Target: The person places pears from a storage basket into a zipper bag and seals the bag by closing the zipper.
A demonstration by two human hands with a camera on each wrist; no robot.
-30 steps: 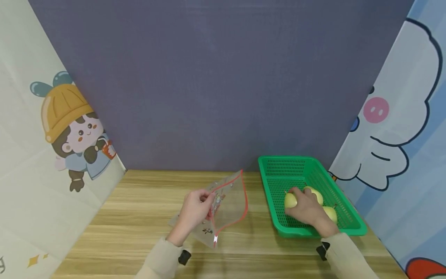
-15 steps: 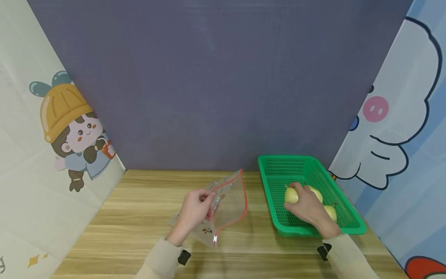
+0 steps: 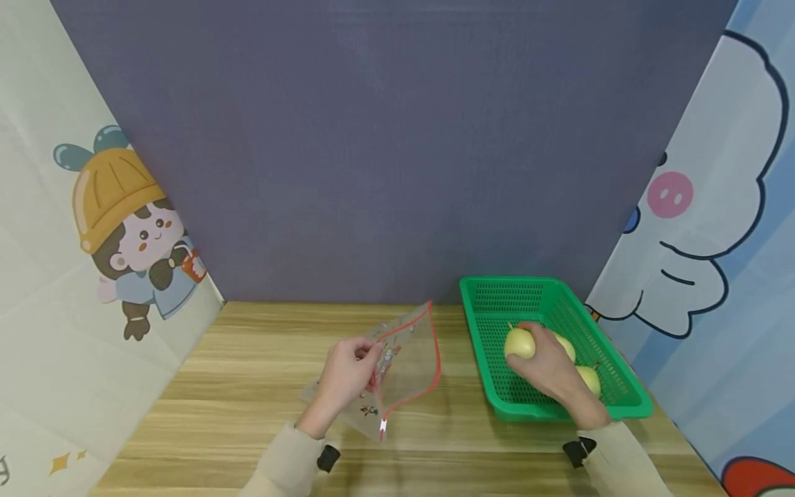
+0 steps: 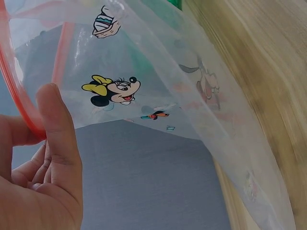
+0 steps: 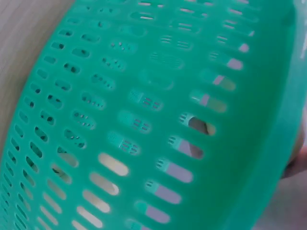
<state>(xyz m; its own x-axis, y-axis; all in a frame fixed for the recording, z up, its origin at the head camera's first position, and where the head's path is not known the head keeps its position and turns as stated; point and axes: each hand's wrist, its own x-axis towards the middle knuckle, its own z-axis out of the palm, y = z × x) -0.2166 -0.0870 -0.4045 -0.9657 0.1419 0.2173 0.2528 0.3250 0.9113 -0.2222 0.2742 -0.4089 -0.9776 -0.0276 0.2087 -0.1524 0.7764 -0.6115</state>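
My left hand [image 3: 350, 371] pinches the rim of a clear zip bag [image 3: 406, 362] between thumb and fingers. The bag has a red zip edge and cartoon prints, and its mouth gapes toward the right. In the left wrist view the thumb [image 4: 57, 129] presses on the red edge of the bag [image 4: 158, 62]. My right hand [image 3: 549, 369] grips a pale yellow fruit [image 3: 519, 343] with a stem, inside the green basket [image 3: 484, 366]. Two more such fruits, one behind the hand [image 3: 565, 347] and one beside the wrist [image 3: 589, 379], are partly covered.
The basket's perforated wall [image 5: 158, 110] fills most of the right wrist view. A wooden table [image 3: 242, 386] carries the bag and basket. Behind it rises a dark grey-blue panel [image 3: 373, 172], with cartoon-printed sheets on both sides.
My right hand has lifted the yellow fruit slightly within the basket, and more of the fruit shows now. The left hand and the bag have stayed in place.
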